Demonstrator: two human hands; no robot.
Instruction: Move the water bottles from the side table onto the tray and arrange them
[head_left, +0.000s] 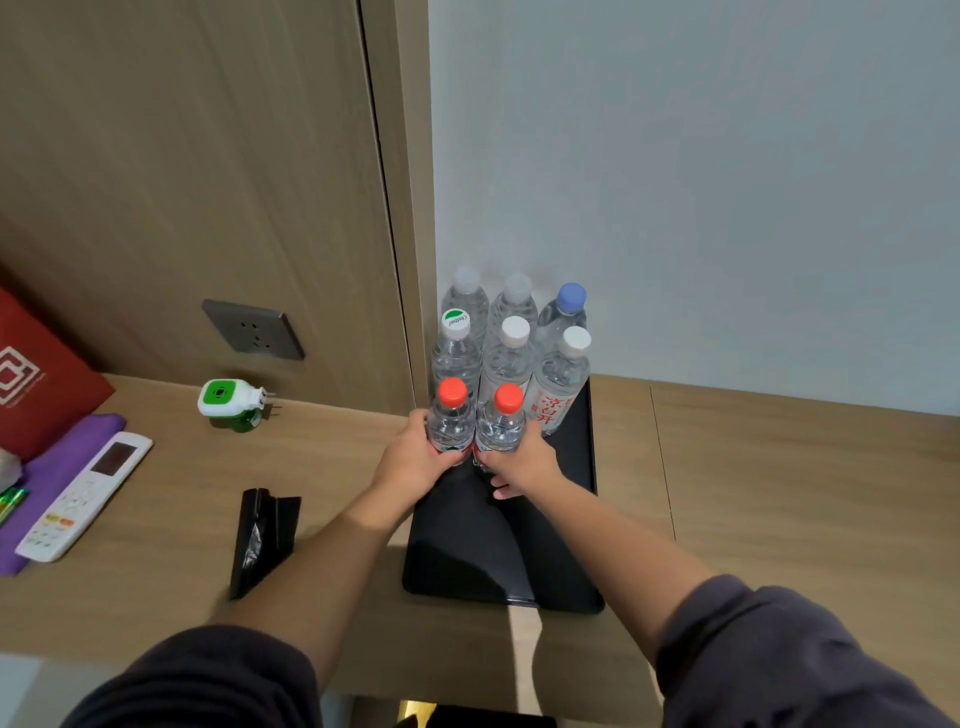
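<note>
Eight water bottles upright on black tray (524, 566), packed at its far end against the grey wall (727, 182). Back row: two with pale caps, hazy and hard to make out, plus blue-capped bottle (567, 310). Middle row: green-and-white-capped bottle (455, 345), white-capped bottle (511, 353), and white-capped bottle with red lettering (562, 379). Front row: two red-capped bottles side by side, touching or nearly so. All clear, apparently full of water; lower halves of the back and middle rows hidden behind the bottles in front.

Left hand (415, 457) wrapped around left red-capped bottle (451, 421), fingers curled on its far side and out of sight, thumb at the near lower part. Right hand (522, 460) closed on right red-capped bottle (501, 423); fingers mostly hidden behind the bottle, one fingertip sticking out loose below the hand. Bases of both front bottles covered by the hands, so contact with the tray not visible. Near half of tray bare, near edge glinting.

Wooden table (779, 493) under tray. Off to the left, well apart from tray: green-and-white plug-in device (231, 400), folded black plastic bag (262, 540), white remote control (85, 496) on purple cloth (52, 467), red bag (36, 374) cut off by frame edge. Grey wall socket (253, 330) on wood panel. Dark sleeves (208, 680) at the bottom, cropped.
</note>
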